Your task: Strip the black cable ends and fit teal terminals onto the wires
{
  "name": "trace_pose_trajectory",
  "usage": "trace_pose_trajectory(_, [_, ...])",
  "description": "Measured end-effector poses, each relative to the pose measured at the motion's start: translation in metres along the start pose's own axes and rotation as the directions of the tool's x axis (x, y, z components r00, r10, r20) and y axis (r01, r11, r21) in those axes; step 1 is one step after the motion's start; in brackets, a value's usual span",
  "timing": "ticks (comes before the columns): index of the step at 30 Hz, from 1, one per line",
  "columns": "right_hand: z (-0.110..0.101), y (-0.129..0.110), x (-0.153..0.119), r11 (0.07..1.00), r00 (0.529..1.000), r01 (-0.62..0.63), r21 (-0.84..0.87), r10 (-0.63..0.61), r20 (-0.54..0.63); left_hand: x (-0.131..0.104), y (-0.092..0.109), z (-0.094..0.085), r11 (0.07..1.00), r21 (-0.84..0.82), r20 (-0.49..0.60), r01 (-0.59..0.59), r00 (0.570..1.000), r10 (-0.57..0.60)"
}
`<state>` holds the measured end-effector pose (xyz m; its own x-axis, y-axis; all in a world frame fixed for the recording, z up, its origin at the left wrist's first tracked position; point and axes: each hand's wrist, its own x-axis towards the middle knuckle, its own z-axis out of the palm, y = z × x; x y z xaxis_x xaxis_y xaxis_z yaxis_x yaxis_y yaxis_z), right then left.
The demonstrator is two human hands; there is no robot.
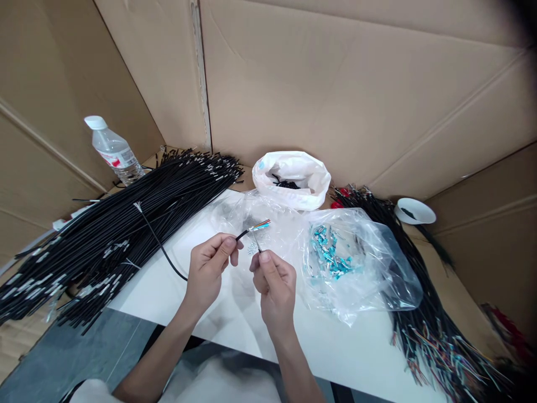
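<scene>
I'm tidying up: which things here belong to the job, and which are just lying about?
Likely job things:
cable with bared wires, in the left hand
slim, unidentified item in the right hand
left cable bundle
right cable bundle
clear bag with teal bits
white bag with black pieces

Probably just lying about:
water bottle
white bowl, though uncertain

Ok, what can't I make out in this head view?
In the head view:
Lower end of the thin grey item: covered by the grip of the right hand.
Base of the clear plastic bottle: hidden behind the leftmost black cable bundle.
Small black pieces inside the white plastic bag: too small to identify; its front wall hides the bottom.
</scene>
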<state>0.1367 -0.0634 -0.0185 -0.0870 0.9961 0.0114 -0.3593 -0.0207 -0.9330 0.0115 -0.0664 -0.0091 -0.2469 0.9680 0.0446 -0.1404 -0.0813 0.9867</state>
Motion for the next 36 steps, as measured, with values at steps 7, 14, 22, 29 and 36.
trace_pose_trajectory(7, [-0.003, -0.0026, 0.0013, 0.999, 0.999, -0.044, 0.026, 0.044, -0.004, 0.0012, 0.0, 0.0013, 1.0, 0.012, 0.015, -0.011, 1.0, 0.01])
trace_pose_trajectory(14, [-0.0046, -0.0015, 0.0017, 0.999, 0.999, -0.04, 0.028, 0.041, -0.009, 0.0015, 0.0001, 0.0021, 1.0, 0.024, 0.02, -0.02, 1.0, 0.02])
trace_pose_trajectory(22, [-0.0054, -0.0019, 0.0021, 0.999, 0.999, -0.035, 0.018, 0.036, -0.031, -0.0004, -0.0003, 0.0022, 1.0, 0.011, 0.025, -0.005, 1.0, 0.005])
trace_pose_trajectory(29, [-0.0048, 0.0025, 0.0009, 0.999, 0.998, -0.025, 0.044, 0.027, -0.049, 0.0017, -0.0005, 0.0033, 1.0, 0.001, 0.038, 0.016, 0.999, -0.016])
trace_pose_trajectory(36, [-0.0071, 0.0013, -0.0001, 0.998, 0.998, -0.036, 0.046, 0.038, -0.052, 0.0013, -0.0011, 0.0036, 1.0, 0.017, 0.032, 0.012, 0.999, -0.012])
